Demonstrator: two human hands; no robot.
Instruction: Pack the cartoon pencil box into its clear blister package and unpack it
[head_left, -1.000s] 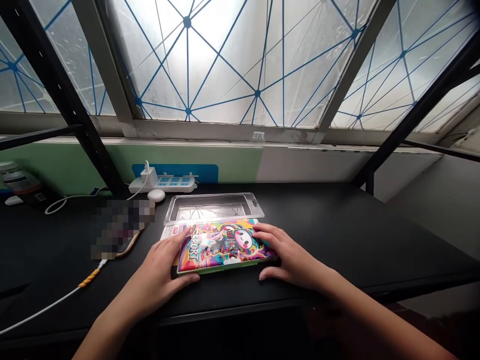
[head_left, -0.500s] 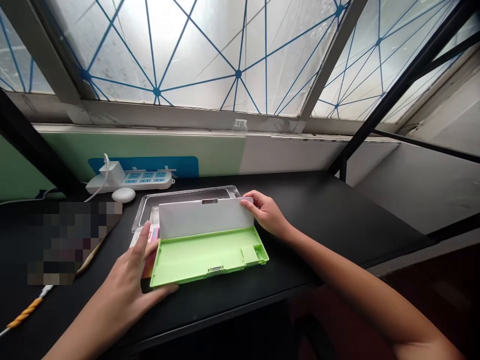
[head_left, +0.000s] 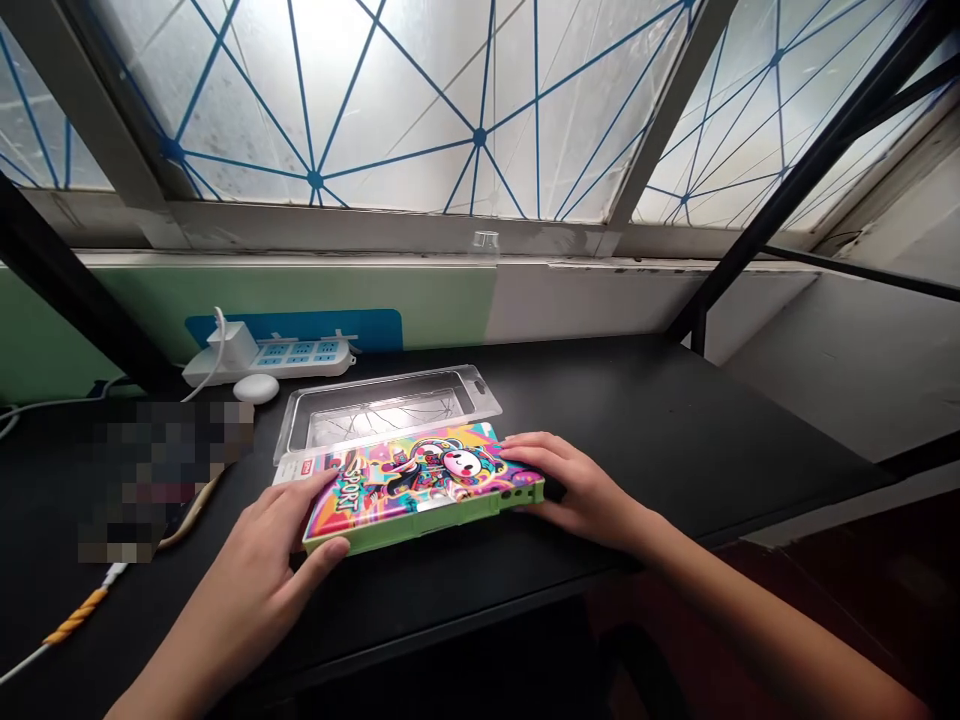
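A green pencil case (head_left: 420, 488) with a bright cartoon lid lies closed near the front edge of the black desk (head_left: 675, 430). My left hand (head_left: 270, 560) grips its left end, thumb on the front corner and fingers over the lid. My right hand (head_left: 577, 485) rests on its right end with fingers laid across the lid and the thumb at the front side. Behind the case lies its clear plastic packaging tray (head_left: 386, 410), and a printed card (head_left: 300, 466) shows under the case's left end.
A white power strip (head_left: 285, 355) with a plugged charger and a white oval object (head_left: 255, 388) sit at the back left. A white cable with an orange wrap (head_left: 71, 618) trails at the left front. A black shelf frame rises on both sides.
Half a second ago the case stood open, my right hand holding the lid up at the back. Now the lid is down and both hands rest on the closed case.
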